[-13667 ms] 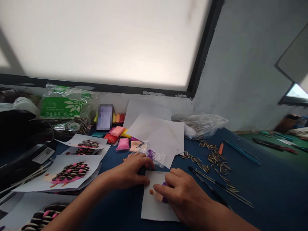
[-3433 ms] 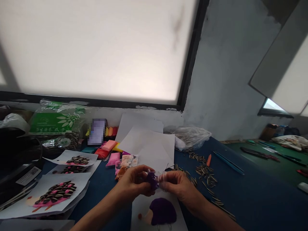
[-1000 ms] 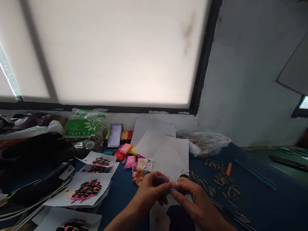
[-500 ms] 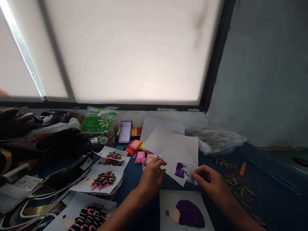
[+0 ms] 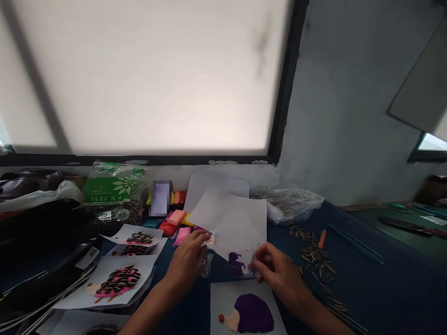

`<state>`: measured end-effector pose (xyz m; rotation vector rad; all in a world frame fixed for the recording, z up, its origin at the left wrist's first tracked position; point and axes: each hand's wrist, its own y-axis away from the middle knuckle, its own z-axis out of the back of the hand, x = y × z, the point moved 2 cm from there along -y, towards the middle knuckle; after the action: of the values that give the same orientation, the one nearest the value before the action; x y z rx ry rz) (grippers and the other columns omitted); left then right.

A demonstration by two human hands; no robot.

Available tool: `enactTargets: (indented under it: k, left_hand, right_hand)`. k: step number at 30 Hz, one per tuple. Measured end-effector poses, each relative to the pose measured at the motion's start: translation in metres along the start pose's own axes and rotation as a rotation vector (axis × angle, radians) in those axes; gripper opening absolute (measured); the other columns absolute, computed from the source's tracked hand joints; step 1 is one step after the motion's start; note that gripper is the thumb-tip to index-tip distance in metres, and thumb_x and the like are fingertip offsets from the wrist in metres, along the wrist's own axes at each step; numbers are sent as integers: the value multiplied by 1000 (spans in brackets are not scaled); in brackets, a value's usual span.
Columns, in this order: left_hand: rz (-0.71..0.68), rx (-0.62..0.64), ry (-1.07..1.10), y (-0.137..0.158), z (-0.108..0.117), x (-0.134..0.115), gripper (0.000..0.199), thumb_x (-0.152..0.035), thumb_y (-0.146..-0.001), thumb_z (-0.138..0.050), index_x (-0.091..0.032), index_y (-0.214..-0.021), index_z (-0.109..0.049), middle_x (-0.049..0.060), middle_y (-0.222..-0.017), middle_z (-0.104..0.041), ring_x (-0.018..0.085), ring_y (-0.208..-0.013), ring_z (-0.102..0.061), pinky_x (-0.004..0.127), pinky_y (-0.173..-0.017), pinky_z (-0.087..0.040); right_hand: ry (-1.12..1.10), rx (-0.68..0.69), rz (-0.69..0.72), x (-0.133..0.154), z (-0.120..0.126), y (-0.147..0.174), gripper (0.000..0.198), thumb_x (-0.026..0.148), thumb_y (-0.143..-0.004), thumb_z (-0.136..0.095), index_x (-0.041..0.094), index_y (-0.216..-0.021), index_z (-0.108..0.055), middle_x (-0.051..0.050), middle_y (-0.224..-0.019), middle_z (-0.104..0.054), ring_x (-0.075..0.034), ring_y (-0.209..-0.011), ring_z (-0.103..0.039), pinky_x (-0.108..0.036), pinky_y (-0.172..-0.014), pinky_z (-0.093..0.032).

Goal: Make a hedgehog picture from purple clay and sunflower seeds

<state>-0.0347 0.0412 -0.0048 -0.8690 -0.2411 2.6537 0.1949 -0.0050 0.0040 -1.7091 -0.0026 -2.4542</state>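
A clear plastic packet with a smear of purple clay (image 5: pixel 236 264) is pinched at its right edge by my right hand (image 5: pixel 274 269), just above the card. My left hand (image 5: pixel 186 258) hovers by the clay packets, fingers bent and slightly apart. Beside its fingertips lies a small peach packet (image 5: pixel 211 240), partly covered; I cannot tell whether they touch. A crumpled clear wrapper (image 5: pixel 207 266) shows under that hand. The white card (image 5: pixel 220 298) in front bears a purple clay hedgehog body (image 5: pixel 254 312) with a peach face (image 5: pixel 232 321) and a brown nose (image 5: pixel 221 318).
Finished seed-covered hedgehog cards (image 5: pixel 118 281) lie at the left, near white cables. Pink clay packets (image 5: pixel 182 236), blank white sheets (image 5: pixel 228 218) and a green seed bag (image 5: pixel 111 184) stand behind. Loose sunflower seeds (image 5: pixel 317 258), an orange stick (image 5: pixel 321 238) and blue tweezers-like strips (image 5: pixel 356 244) are right.
The camera view has turned right, so things appear further left. My left hand's fingers have lowered toward the peach packet. My right hand keeps its pinch on the purple clay packet.
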Motion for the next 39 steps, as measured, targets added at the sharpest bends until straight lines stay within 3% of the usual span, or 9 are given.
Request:
enactTargets:
  k: [3, 5, 9, 12, 17, 21, 25, 34, 39]
  left_hand:
    - [-58, 20, 151, 4, -8, -14, 40, -30, -95, -46, -19, -132, -57, 13, -126, -65, 25, -115, -61, 36, -96, -50]
    - [-92, 123, 299, 7, -14, -23, 45, -35, -91, -55, -21, -134, -56, 10, -113, -71, 25, -105, -66, 33, -90, -51]
    - [-35, 194, 145, 9, -18, -23, 24, -17, -87, -49, -18, -93, -72, 7, -84, -74, 24, -83, -69, 31, -77, -52]
    - [-19, 140, 48, 7, -13, -14, 31, -7, -81, -47, -15, -98, -72, 16, -106, -72, 32, -104, -64, 44, -89, -48]
    - [-159, 165, -283, 5, -16, -13, 61, 1, -75, -50, -21, -132, -59, 15, -147, -50, 36, -139, -40, 60, -111, -29]
    - [-215, 263, -296, 7, -25, -4, 43, -13, -89, -49, -22, -130, -62, 14, -143, -55, 36, -135, -46, 60, -109, -35]
    - [-228, 201, -165, 11, -34, 12, 42, -18, -91, -49, -26, -132, -61, 10, -145, -54, 34, -136, -45, 56, -112, -36]
    - [-195, 50, -173, 14, -49, 18, 44, -21, -93, -45, -23, -134, -59, 9, -145, -53, 32, -136, -47, 53, -112, -37]
    - [-189, 108, -238, 12, -37, 7, 45, -12, -88, -42, -20, -127, -63, 11, -139, -60, 31, -130, -53, 49, -107, -43]
  right_hand:
    - [-78, 34, 32, 1, -9, 4, 19, 37, -86, -58, 23, -82, -46, -4, -78, -69, -20, -76, -68, -29, -62, -53]
    - [-104, 57, 77, 4, -13, 6, 18, 36, -89, -56, 23, -82, -46, -2, -78, -67, -19, -76, -68, -28, -62, -53]
    - [271, 40, 133, 6, -8, 2, 10, 26, -94, -50, 19, -91, -57, -3, -81, -67, -19, -74, -66, -30, -69, -52]
    - [746, -75, 174, 2, 5, -6, 17, 17, -95, -46, 17, -101, -62, -12, -114, -67, -23, -101, -64, -34, -85, -50]
    - [912, -52, 164, -12, 8, -14, 33, 2, -86, -51, 15, -113, -65, -13, -121, -66, -27, -111, -60, -38, -94, -46]
    - [1038, -15, 189, -13, -2, -15, 31, 2, -82, -56, 18, -106, -68, -10, -109, -70, -26, -101, -62, -34, -85, -46]
    - [1181, 21, 231, -8, -8, -21, 33, -3, -84, -51, 15, -105, -68, -13, -96, -69, -26, -89, -62, -36, -78, -41]
    - [1305, 175, 431, -12, -12, -39, 25, 1, -89, -53, 16, -87, -72, -11, -96, -64, -22, -90, -55, -34, -80, -39]
    - [1299, 181, 436, -11, -9, -35, 24, -3, -86, -54, 14, -86, -72, -11, -95, -66, -21, -88, -57, -32, -78, -41]
